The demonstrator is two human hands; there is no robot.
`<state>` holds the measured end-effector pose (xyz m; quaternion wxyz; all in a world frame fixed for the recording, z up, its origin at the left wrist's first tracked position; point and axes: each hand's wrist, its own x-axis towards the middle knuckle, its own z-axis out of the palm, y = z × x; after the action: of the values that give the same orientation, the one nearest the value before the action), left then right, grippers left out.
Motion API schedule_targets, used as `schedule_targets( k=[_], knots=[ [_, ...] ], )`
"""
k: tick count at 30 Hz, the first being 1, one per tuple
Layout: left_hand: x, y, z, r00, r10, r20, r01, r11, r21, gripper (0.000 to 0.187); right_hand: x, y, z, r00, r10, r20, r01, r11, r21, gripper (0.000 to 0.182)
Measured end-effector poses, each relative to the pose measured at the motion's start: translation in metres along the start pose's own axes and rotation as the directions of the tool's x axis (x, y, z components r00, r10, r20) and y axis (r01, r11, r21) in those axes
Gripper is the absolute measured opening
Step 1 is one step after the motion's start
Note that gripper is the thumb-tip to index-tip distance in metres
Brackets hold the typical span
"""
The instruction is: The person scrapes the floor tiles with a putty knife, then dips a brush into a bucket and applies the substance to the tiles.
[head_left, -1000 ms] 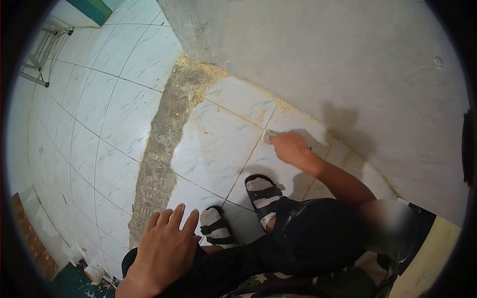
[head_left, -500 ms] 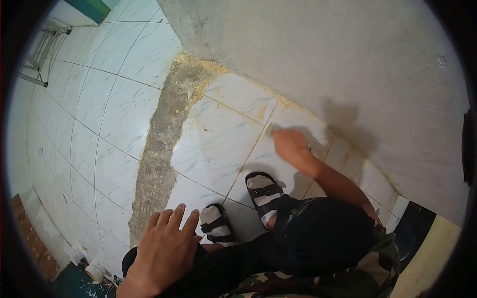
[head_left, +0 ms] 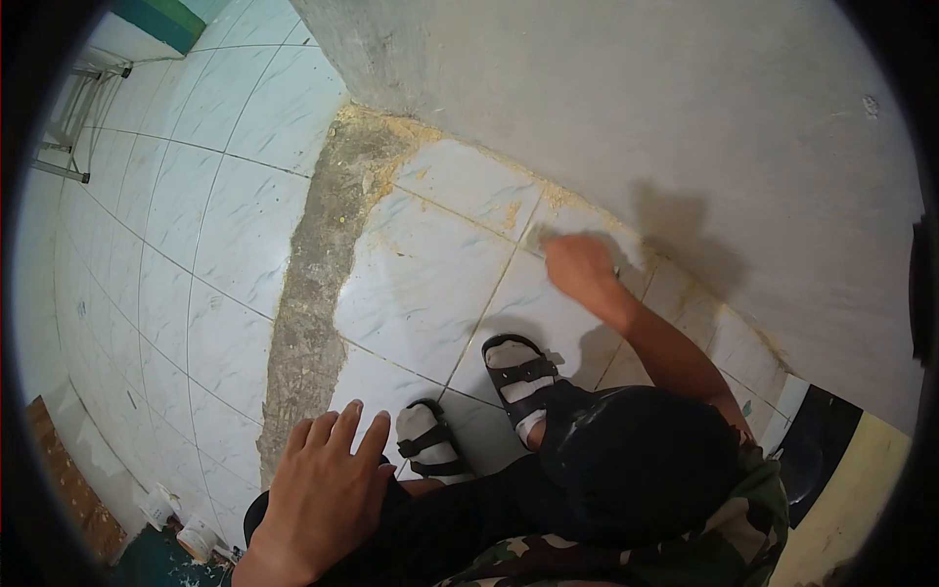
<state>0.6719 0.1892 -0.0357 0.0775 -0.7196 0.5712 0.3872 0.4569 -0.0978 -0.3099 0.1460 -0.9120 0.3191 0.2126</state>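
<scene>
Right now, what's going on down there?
A person in sandals is bent over white floor tiles. The right hand presses a small pale object, too unclear to identify, near a tile joint; the left hand is open, palm down. Yellowish residue lines the wall base, and a rough grey strip has no tile.

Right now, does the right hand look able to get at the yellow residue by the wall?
Probably yes: the right hand is low over the tiles, close to the yellow residue, and nothing seems to stand between.
</scene>
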Motion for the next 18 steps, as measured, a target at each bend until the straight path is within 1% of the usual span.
schedule_targets(
  k=[2, 3, 5, 6, 8, 9, 10, 12, 13, 14, 16, 17, 18],
  knots=[
    [-0.001, 0.001, 0.001, 1.000, 0.003, 0.004, -0.003, 1.000, 0.004, 0.047, 0.001, 0.004, -0.010, 0.992, -0.001, -0.129, 0.009, 0.998, 0.062, 0.022],
    [-0.001, 0.000, 0.001, 1.000, 0.006, 0.007, -0.006, 1.000, 0.007, 0.047, -0.003, -0.001, -0.005, 0.991, 0.000, -0.136, 0.009, 0.998, 0.063, 0.022],
    [-0.002, -0.001, 0.001, 1.000, -0.003, 0.005, 0.003, 1.000, 0.014, 0.047, -0.018, -0.015, 0.012, 0.981, -0.193, 0.015, 0.192, 0.981, 0.006, 0.022],
    [-0.002, -0.001, 0.001, 1.000, -0.014, 0.007, 0.014, 1.000, 0.016, 0.048, -0.014, -0.015, 0.008, 0.981, -0.194, 0.015, 0.194, 0.981, 0.006, 0.022],
    [-0.003, 0.000, 0.001, 1.000, -0.013, 0.007, 0.013, 1.000, 0.012, 0.048, -0.006, -0.013, -0.006, 0.986, -0.150, 0.068, 0.154, 0.986, -0.063, 0.020],
    [-0.003, 0.000, 0.001, 1.000, -0.013, 0.000, 0.013, 1.000, 0.012, 0.048, -0.003, -0.009, -0.016, 0.996, -0.093, 0.009, 0.093, 0.995, -0.027, 0.026],
    [-0.004, -0.001, 0.001, 1.000, -0.017, 0.001, 0.017, 1.000, 0.012, 0.048, -0.002, -0.003, -0.016, 0.995, -0.097, 0.009, 0.097, 0.995, -0.025, 0.026],
    [-0.005, -0.002, 0.001, 1.000, -0.007, 0.012, 0.008, 1.000, -0.005, 0.048, -0.004, 0.012, -0.015, 0.977, -0.118, -0.178, 0.137, 0.986, 0.096, 0.037],
    [-0.005, -0.003, 0.001, 1.000, -0.010, 0.014, 0.010, 1.000, -0.008, 0.048, -0.005, 0.020, -0.004, 0.961, -0.155, -0.231, 0.182, 0.978, 0.105, 0.048],
    [-0.005, -0.005, 0.001, 0.999, -0.029, 0.020, 0.030, 0.999, -0.016, 0.047, -0.007, 0.027, 0.007, 0.961, -0.158, -0.228, 0.185, 0.977, 0.104, 0.048],
    [-0.002, -0.007, 0.001, 0.998, -0.048, 0.030, 0.049, 0.999, -0.024, 0.047, -0.015, 0.028, 0.015, 0.975, -0.129, -0.178, 0.163, 0.967, 0.194, 0.049],
    [0.000, -0.007, 0.001, 0.999, -0.046, 0.025, 0.046, 0.999, -0.021, 0.048, -0.020, 0.029, 0.020, 0.976, -0.125, -0.176, 0.160, 0.967, 0.198, 0.049],
    [0.002, -0.008, 0.000, 0.999, -0.043, 0.021, 0.043, 0.999, -0.016, 0.048, -0.028, 0.026, 0.018, 0.982, -0.094, -0.161, 0.124, 0.975, 0.184, 0.050]
  ],
)
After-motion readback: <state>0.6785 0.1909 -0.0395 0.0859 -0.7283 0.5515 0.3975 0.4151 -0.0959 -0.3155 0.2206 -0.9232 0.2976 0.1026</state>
